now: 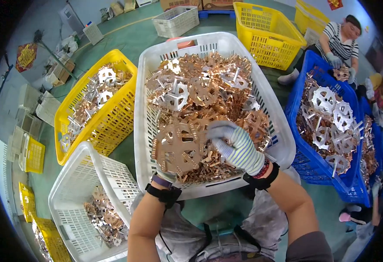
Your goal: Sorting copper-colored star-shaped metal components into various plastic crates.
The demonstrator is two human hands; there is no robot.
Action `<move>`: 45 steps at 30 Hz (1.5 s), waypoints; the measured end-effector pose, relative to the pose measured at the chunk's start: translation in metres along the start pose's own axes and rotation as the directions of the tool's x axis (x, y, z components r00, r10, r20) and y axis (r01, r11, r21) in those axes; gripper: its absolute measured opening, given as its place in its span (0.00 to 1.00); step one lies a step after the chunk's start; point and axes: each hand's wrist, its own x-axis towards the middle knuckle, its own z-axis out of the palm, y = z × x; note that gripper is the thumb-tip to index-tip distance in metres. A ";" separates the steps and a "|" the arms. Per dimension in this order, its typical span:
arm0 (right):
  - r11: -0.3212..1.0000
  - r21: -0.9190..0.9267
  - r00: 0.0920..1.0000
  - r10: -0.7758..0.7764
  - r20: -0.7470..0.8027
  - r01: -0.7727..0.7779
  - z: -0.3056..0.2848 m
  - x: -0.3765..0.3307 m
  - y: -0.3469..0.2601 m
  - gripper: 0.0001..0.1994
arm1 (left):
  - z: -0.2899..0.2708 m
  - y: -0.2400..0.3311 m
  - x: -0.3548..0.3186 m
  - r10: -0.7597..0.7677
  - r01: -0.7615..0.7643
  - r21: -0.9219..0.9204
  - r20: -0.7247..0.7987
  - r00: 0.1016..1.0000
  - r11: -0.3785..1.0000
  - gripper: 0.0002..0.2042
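Observation:
A round copper-coloured stamped metal wheel (177, 147) with spokes is held over the big white basket (144, 109) in front of me. My left hand (164, 174) is mostly hidden under the wheel and grips its lower edge. In a striped work glove, my right hand (235, 145) is closed on the wheel's right side. The basket is heaped with many similar copper and silver stamped pieces (204, 87).
A yellow basket (113, 122) of the same parts stands to the left and a smaller white basket (69, 192) with some pieces at lower left. A blue basket (305, 153) of parts is to the right, where another person (342, 41) in gloves sits. Empty yellow baskets (267, 32) stand behind.

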 end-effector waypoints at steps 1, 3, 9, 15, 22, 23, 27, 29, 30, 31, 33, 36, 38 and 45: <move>1.000 0.009 1.000 -0.009 0.002 0.009 0.003 -0.001 0.000 0.09 | 0.001 -0.004 -0.004 -0.005 0.005 0.012 -0.001 1.000 1.000 0.12; 0.922 0.219 0.936 0.343 -0.075 -0.320 0.009 -0.003 0.001 0.09 | 0.015 -0.015 -0.014 -0.068 0.074 -0.258 0.033 0.997 0.963 0.11; 0.775 0.212 0.803 0.573 0.162 -0.595 0.010 -0.001 -0.011 0.16 | 0.006 0.007 -0.002 0.060 -0.059 0.138 -0.004 0.998 0.989 0.18; 0.927 0.080 0.930 0.362 0.069 -0.367 0.027 -0.008 0.010 0.16 | 0.075 -0.044 -0.048 -0.177 0.378 -0.838 0.473 0.863 -0.393 0.30; 0.887 -0.328 0.939 0.345 0.008 -0.324 0.032 -0.001 -0.004 0.14 | 0.053 -0.006 -0.026 -0.302 0.478 -0.839 0.399 0.866 0.261 0.32; 0.887 -0.331 0.939 0.343 0.006 -0.322 0.030 0.000 -0.004 0.14 | 0.052 -0.009 -0.026 -0.300 0.475 -0.840 0.397 0.868 0.262 0.32; 0.901 -0.140 0.905 0.422 0.053 -0.411 0.025 -0.006 0.008 0.14 | 0.048 -0.014 -0.031 -0.220 0.348 -0.936 0.328 0.918 0.053 0.30; 0.639 0.395 0.740 0.642 0.198 -0.660 0.024 -0.004 0.011 0.10 | 0.048 -0.012 -0.020 -0.269 0.290 -0.819 0.461 0.846 -0.495 0.30; 0.639 0.395 0.740 0.643 0.197 -0.660 0.019 -0.004 0.013 0.10 | 0.049 -0.012 -0.018 -0.258 0.207 -0.664 0.531 0.807 -0.719 0.30; 0.573 0.502 0.735 0.642 0.216 -0.648 0.011 -0.003 0.015 0.08 | 0.049 -0.013 -0.018 -0.259 0.206 -0.665 0.530 0.807 -0.718 0.30; 0.411 0.689 0.729 0.636 0.253 -0.598 -0.003 -0.001 0.017 0.07 | 0.056 -0.017 -0.021 -0.183 0.128 -0.539 0.486 0.855 -0.832 0.30; 0.653 0.484 0.787 0.602 0.133 -0.582 -0.001 -0.002 0.029 0.08 | 0.066 -0.026 -0.029 -0.081 0.046 -0.303 0.391 0.917 -0.952 0.30; 0.742 0.414 0.830 0.554 0.065 -0.528 0.010 0.001 0.030 0.10 | 0.062 -0.027 -0.034 -0.078 0.157 -0.541 0.386 0.919 -0.826 0.27; 0.866 -0.336 0.894 0.430 0.123 -0.370 0.033 0.000 0.023 0.09 | 0.071 -0.021 -0.034 0.032 0.151 -0.608 0.202 0.979 -0.779 0.23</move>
